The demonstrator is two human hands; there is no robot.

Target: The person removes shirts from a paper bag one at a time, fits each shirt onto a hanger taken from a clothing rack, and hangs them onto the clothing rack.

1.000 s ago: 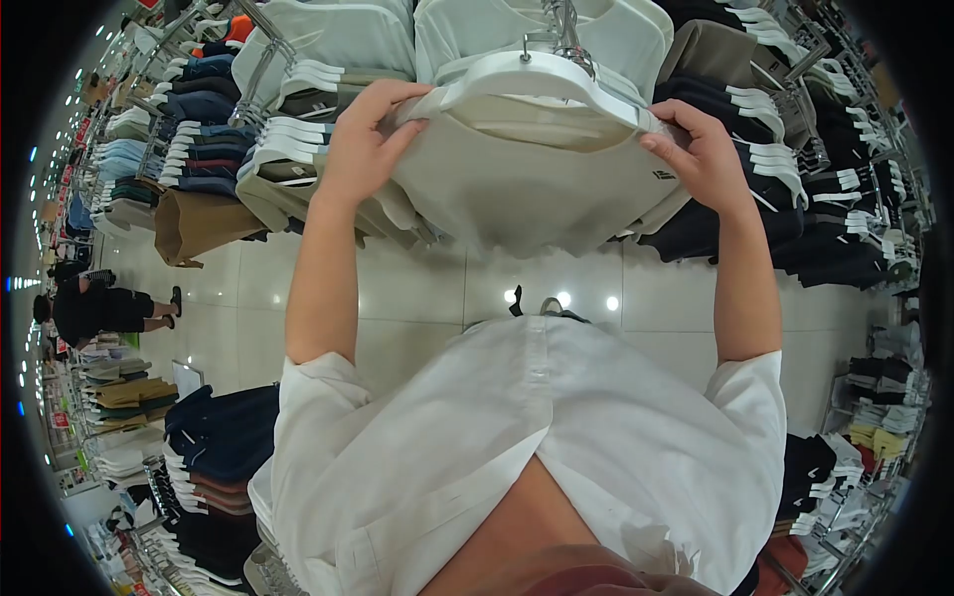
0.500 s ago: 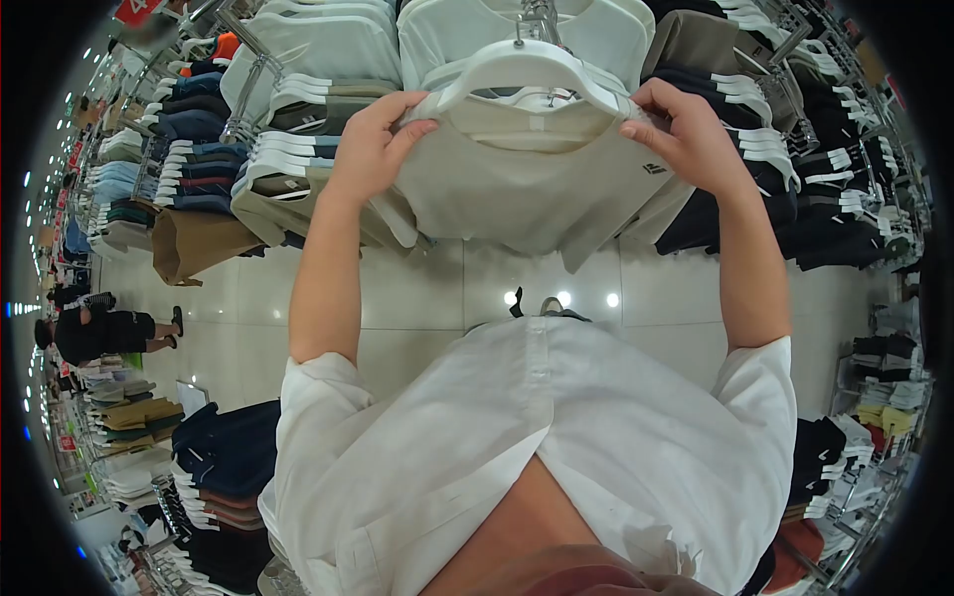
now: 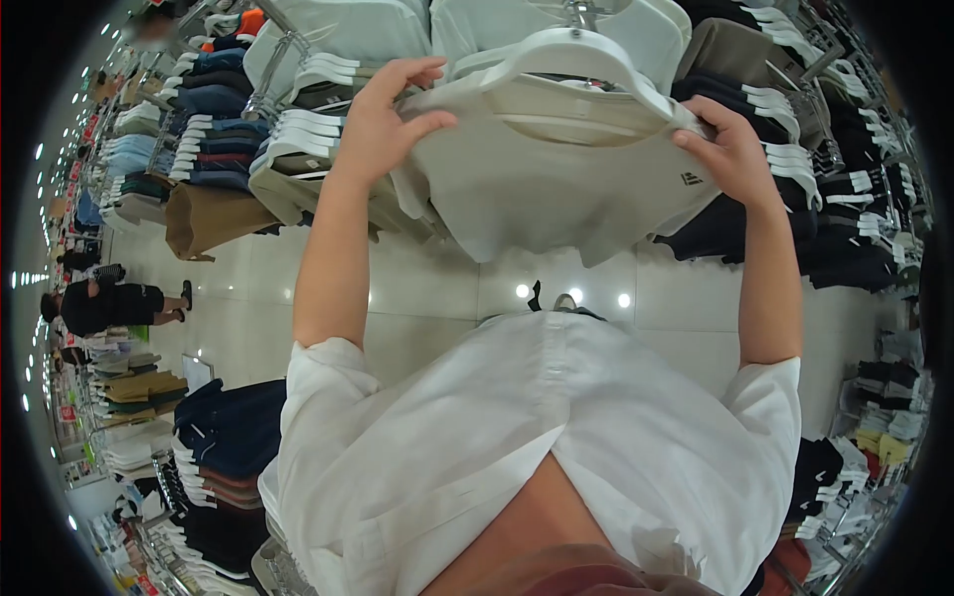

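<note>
A light beige shirt (image 3: 566,189) hangs on a white hanger (image 3: 586,50) at the top centre, a small dark logo on its right side. My left hand (image 3: 390,121) is beside the shirt's left shoulder, thumb and fingers apart, with no cloth pinched between them. At the other shoulder my right hand (image 3: 730,149) grips the cloth near the hanger's end, thumb in front. The hanger's top reaches a metal rack arm (image 3: 579,14). White shirts (image 3: 636,45) hang just behind.
Racks of dark clothes (image 3: 795,214) stand at the right, and a brown garment (image 3: 214,219) hangs at the left. A person in black (image 3: 109,306) is far left. Navy clothes (image 3: 234,422) hang lower left. Pale floor tiles (image 3: 417,288) lie below the shirt.
My left hand has opened and come off the shirt's shoulder. The hanger and shirt have shifted right and tilted, the right end lower, with my right hand still on them.
</note>
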